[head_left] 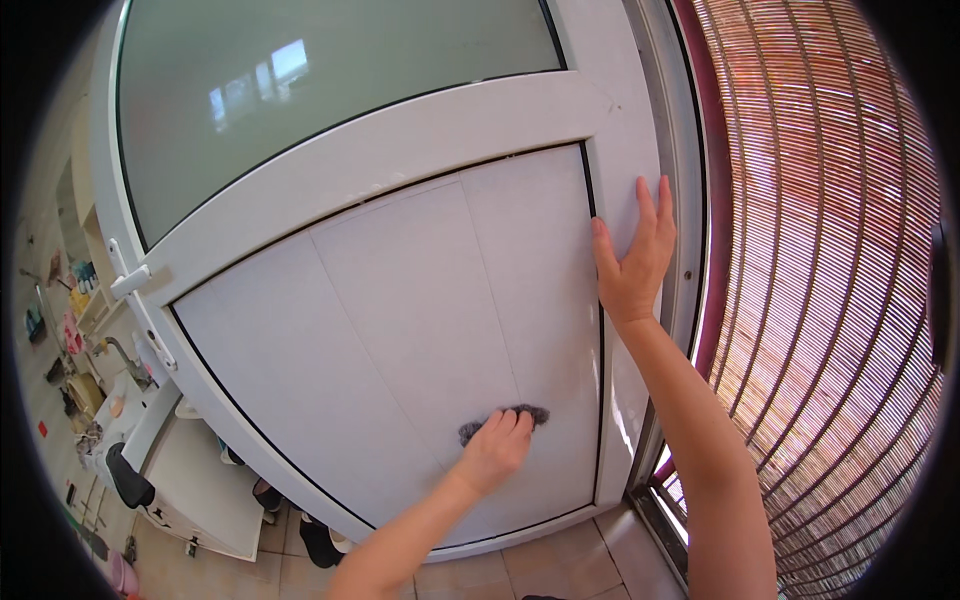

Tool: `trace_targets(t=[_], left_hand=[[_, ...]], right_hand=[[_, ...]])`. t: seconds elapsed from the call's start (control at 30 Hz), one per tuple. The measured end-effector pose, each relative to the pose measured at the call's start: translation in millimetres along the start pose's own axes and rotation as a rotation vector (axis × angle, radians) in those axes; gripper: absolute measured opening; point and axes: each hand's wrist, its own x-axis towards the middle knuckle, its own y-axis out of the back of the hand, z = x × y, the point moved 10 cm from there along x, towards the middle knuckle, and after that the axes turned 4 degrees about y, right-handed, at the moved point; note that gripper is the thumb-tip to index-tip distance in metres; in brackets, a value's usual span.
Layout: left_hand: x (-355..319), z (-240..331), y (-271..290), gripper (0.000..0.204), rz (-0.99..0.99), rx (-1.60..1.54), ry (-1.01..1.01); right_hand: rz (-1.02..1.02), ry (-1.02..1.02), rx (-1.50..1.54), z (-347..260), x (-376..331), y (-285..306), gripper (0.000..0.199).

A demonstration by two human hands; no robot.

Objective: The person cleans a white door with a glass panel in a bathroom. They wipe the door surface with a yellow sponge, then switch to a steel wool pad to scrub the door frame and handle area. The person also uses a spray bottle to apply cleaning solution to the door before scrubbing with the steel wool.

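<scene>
My left hand point(497, 450) is closed on a dark grey, fuzzy cloth point(537, 413) and presses it against the lower white panel point(400, 300) of a door. The cloth sticks out on both sides of my fingers; its middle is hidden under them. Higher up and to the right, my right hand point(638, 265) lies against the door's white frame point(625, 110) with its fingers spread, holding nothing. Above the panel is a frosted glass pane point(340, 80) with a window's reflection in it. A white handle point(131, 283) sits on the door's left edge.
To the right hangs a slatted reed blind point(810, 250) beside a dark red edge. On the left are a white cabinet point(205, 500), a tap point(125, 352) and cluttered shelves. Dark shoes point(318, 542) stand on the tiled floor point(560, 560) near the door's bottom.
</scene>
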Motion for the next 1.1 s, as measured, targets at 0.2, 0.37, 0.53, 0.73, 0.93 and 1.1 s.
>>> trace_targets(t=[0.2, 0.37, 0.53, 0.73, 0.93, 1.1], left_hand=[[97, -75, 118, 0.005, 0.521, 0.196, 0.110], [63, -52, 79, 0.014, 0.332, 0.114, 0.055], [-13, 0, -12, 0.020, -0.122, 0.074, -0.095], [105, -67, 106, 0.018, 0.422, 0.268, -0.001], [129, -57, 107, 0.014, 0.474, 0.177, 0.041], [70, -12, 29, 0.013, 0.098, 0.238, -0.202]], right_hand=[[-0.006, 0.005, -0.044, 7, 1, 4, 0.067], [-0.008, -0.002, -0.027, 4, 2, 3, 0.067], [-0.015, -0.005, -0.010, 0, 2, 1, 0.067], [-0.017, -0.009, -0.018, 0, -1, 0, 0.067], [-0.009, 0.005, -0.009, 0, 4, 3, 0.067], [-0.012, 0.008, 0.003, -7, 6, 4, 0.068]])
